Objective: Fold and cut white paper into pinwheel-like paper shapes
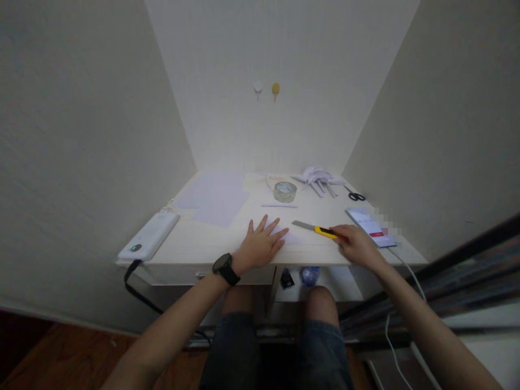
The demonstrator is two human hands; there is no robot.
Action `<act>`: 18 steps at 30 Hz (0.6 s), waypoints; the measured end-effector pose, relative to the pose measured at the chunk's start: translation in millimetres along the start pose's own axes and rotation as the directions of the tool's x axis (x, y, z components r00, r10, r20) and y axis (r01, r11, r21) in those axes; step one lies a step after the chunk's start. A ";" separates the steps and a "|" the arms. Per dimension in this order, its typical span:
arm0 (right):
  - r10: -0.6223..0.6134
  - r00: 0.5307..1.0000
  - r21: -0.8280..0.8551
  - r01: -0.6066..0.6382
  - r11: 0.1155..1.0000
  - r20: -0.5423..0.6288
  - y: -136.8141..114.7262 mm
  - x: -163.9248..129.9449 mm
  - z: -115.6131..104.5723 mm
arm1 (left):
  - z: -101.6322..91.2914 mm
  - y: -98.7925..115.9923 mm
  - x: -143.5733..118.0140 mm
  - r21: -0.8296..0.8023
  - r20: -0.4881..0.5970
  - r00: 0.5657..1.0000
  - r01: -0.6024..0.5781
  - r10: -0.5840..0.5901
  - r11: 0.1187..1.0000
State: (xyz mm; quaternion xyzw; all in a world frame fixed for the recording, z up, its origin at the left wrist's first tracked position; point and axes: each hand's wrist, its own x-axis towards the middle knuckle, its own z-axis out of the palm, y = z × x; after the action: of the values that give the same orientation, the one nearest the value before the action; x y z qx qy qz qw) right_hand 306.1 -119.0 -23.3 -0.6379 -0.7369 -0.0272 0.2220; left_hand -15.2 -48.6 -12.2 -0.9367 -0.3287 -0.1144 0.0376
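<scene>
My left hand (262,245) lies flat with its fingers spread over a small sheet of pale paper (291,236) near the front edge of the white desk (195,241). Part of that paper is hidden under the palm. A yellow and black utility knife (320,231) is in my right hand (355,244), its fingers wrapped around the handle end. The blade is out and points left, to the right of my left fingertips. Just beyond my left hand lies a thin rolled strip of paper (280,206).
Larger pale sheets (221,197) lie at the back left. A tape roll (285,192), a bunch of rolled paper pieces (319,179) and black-handled scissors (356,196) are at the back. A phone (369,227) lies at the right, a white power bank (150,235) at the left. Walls enclose the desk.
</scene>
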 end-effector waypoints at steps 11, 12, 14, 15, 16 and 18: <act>-0.163 0.984 0.217 0.145 0.965 0.067 -12.8 8.3 -10.6 | -0.6 0.8 0.2 0.003 0.002 1.000 0.013 -0.013 1.000; -0.170 0.983 0.230 0.148 0.962 0.076 -14.6 9.5 -10.7 | -1.0 1.0 0.3 0.001 0.003 1.000 0.014 -0.014 1.000; -0.186 0.978 0.250 0.156 0.956 0.099 -19.5 12.1 -11.9 | -1.7 1.4 0.4 -0.006 0.002 1.000 0.011 -0.011 1.000; -0.195 0.974 0.257 0.162 0.953 0.112 -22.5 13.5 -12.7 | -2.0 1.5 0.4 -0.010 0.001 1.000 0.007 -0.007 1.000; -0.206 0.970 0.264 0.167 0.950 0.126 -25.7 14.8 -13.4 | -2.2 1.7 0.3 -0.014 -0.001 1.000 0.001 -0.001 1.000; -0.229 0.962 0.282 0.180 0.942 0.149 -31.9 17.2 -14.4 | -2.5 1.9 -0.2 -0.023 -0.008 1.000 -0.007 0.007 1.000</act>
State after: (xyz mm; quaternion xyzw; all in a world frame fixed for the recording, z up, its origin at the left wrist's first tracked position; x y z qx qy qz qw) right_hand 278.5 -113.5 3.6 -0.5218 -0.8134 0.1067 0.2340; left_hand -14.7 -50.6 -9.8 -0.9377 -0.3241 -0.1218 0.0287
